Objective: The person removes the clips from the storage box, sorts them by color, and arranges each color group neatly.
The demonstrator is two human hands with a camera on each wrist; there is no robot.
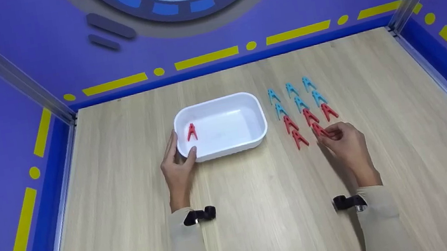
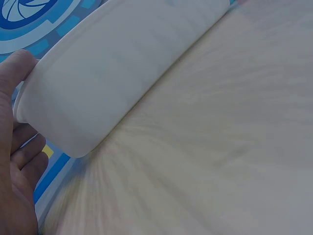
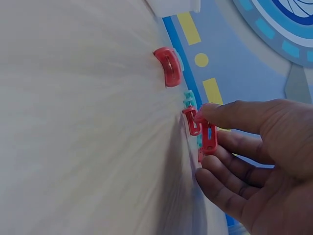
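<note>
A white plastic tray (image 1: pixel 227 149) stands on the table with one red clothespin (image 1: pixel 191 132) lying inside near its left end. My left hand (image 1: pixel 178 170) grips the tray's near left corner, the thumb over the rim and the other fingers along the outer wall. Over at the right, my right hand (image 1: pixel 346 142) pinches a red clothespin (image 3: pixel 210 134) between thumb and fingers, at the near end of the middle column of clothespins. Other red clothespins (image 1: pixel 290 124) lie right around it, and blue clothespins (image 1: pixel 301 103) lie farther back.
The clothespins form three columns to the right of the tray, blue ones behind red. A light wooden table (image 1: pixel 254 209) carries everything. Blue-purple panels (image 1: pixel 202 44) with yellow markings wall it at the back and both sides.
</note>
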